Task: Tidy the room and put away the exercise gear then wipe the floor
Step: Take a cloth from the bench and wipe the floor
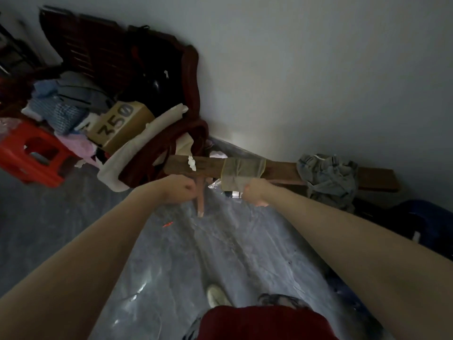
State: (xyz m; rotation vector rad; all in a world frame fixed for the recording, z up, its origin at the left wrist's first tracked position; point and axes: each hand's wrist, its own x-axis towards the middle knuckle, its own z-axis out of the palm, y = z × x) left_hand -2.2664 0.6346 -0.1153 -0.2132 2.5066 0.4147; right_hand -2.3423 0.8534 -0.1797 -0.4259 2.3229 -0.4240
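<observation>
A wooden bench (282,171), wrapped in tan tape and draped at its far end with a grey cloth (328,179), stands along the wall as a person grips it from above. The left hand (180,191) curls around a bench leg; the right hand (255,193) appears, in dim light, to clutch the taped edge. Lifted unevenly, the bench could shed the cloth or knock the cluttered armchair (157,99) just beside it.

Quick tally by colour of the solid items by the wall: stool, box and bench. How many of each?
Red: 1, the stool
Tan: 1, the box marked 350
Brown: 1, the bench, gripped by the left hand and right hand
Total: 3
</observation>
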